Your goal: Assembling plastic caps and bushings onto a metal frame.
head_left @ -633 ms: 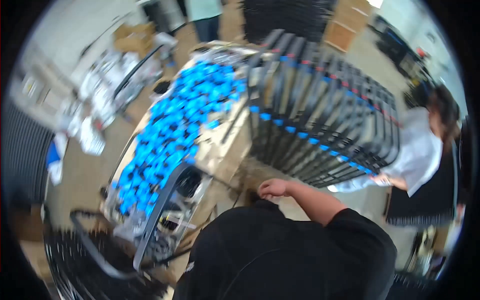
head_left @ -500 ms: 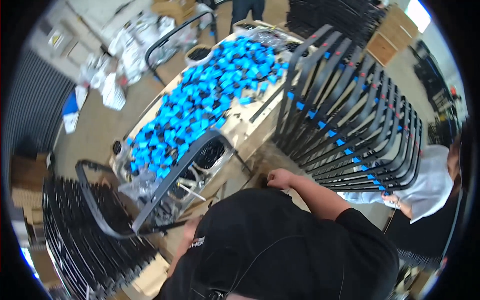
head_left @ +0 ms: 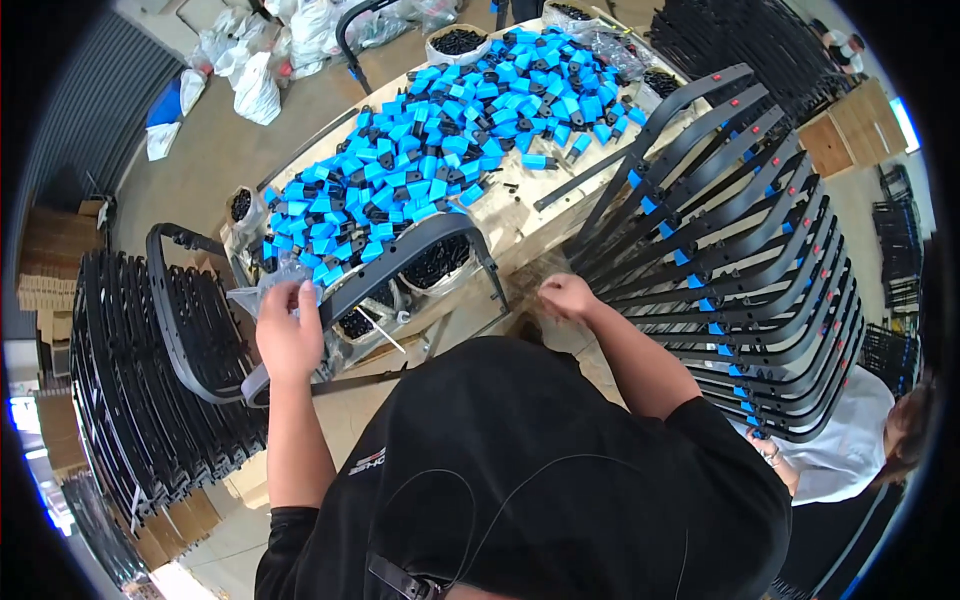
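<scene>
My left hand is raised in front of a dark grey U-shaped frame. Its thumb stands apart from loosely bent fingers, with nothing visible in them. A clear plastic bag lies just behind the fingertips. The frame rests across the near edge of the table. My right hand hovers between the table's near side and a row of similar frames, its fingers curled together. Whatever they might hold is hidden. A heap of blue-and-black plastic parts covers much of the wooden table.
Bags of small black parts stand at the table's rim. Stacked black frames fill the left side, another curved frame leaning by them. At the right, a person in a white shirt touches the frame row. White sacks lie far left.
My left hand has risen from the frame's lower bar, near my body, to beside the plastic bag. My right hand stays near the frame row, fingers curled. The view has shifted.
</scene>
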Demonstrator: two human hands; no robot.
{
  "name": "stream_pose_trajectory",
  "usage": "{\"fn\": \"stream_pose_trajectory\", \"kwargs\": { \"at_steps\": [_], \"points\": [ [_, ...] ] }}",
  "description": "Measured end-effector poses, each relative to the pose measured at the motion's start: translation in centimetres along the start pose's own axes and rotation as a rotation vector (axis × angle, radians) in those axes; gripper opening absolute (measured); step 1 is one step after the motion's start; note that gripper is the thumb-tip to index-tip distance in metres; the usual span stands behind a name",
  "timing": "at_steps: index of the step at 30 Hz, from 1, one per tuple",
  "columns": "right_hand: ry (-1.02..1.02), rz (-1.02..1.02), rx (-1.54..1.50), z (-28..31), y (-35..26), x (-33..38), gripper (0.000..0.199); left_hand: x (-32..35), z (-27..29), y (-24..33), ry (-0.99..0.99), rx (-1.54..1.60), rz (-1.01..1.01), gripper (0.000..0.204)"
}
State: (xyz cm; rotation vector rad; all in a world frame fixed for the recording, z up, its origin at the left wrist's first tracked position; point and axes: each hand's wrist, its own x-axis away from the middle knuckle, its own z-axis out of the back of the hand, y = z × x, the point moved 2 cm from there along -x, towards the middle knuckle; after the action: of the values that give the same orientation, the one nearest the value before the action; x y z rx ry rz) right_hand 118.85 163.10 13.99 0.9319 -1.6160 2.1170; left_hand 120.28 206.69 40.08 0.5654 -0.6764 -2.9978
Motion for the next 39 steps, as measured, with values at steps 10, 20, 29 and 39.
{"fn": "stream_pose_trajectory", "kwargs": {
  "at_steps": [10,20,29,39],
  "points": [
    [-0.211,0.786,0.427,-12.7,-12.2,-1.4,0.019,-0.7,-0.3,0.7,-0.26,-0.067,0.259,0.04],
    [0.107,0.643,1.147,-17.2,-15.8,-11.7,0.027,-1.1,-0.2,0.3,-0.32,-0.085,0.256,0.045],
    [0.201,0.616,1.063,-16.1,-16.4,-8.9,0.028,-0.8,0.6,0.1,-0.356,-0.046,0.254,0.046],
    [0.345,0.696,0.784,-16.1,-15.0,-8.4,0.026,-0.9,0.6,0.3,-0.379,-0.07,0.261,0.047]
  ]
}}
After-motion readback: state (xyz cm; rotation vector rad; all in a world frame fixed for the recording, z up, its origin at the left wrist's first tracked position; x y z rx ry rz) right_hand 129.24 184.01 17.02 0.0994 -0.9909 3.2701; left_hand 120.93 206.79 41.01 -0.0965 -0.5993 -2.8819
